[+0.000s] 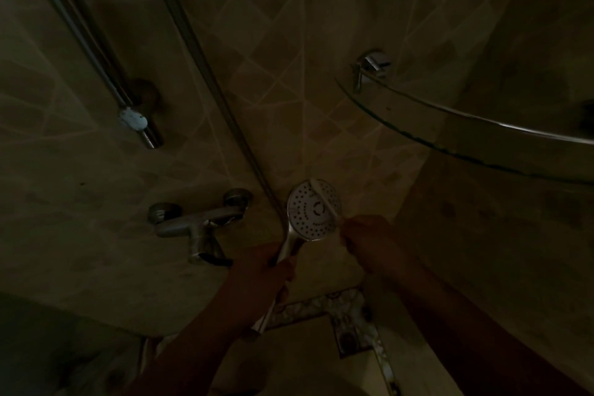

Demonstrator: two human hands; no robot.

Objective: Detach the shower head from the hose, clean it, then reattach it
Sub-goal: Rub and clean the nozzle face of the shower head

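The shower head [313,210] is a pale round disc with rings of small dark nozzle holes and a dark mark at its centre, its face turned up toward the camera. It sits low in the middle of the view, in front of the tiled wall [289,74], on a slim chrome handle that runs down into the left hand [266,264]. That hand is wrapped tight around the handle. The right hand [363,235] is closed on a thin white brush [324,199], which lies slantwise across the disc's upper right, touching its face.

A hose [199,67] drops from the top of the view down to the head's left edge; whether it joins the handle is too dark to tell. To the left, well apart, a chrome mixer tap [196,225] juts from the wall, and higher left a metal rail [96,48] ends in a pale fitting. To the right, a curved glass shelf [450,125] with a metal rim sticks out above the right hand, held by a shiny bracket [373,64]. The space between tap and shelf is open around the head.

The wall is beige tile in diamond shapes with lighter grout lines; a mosaic strip [321,305] runs below the hands. The scene is very dim.
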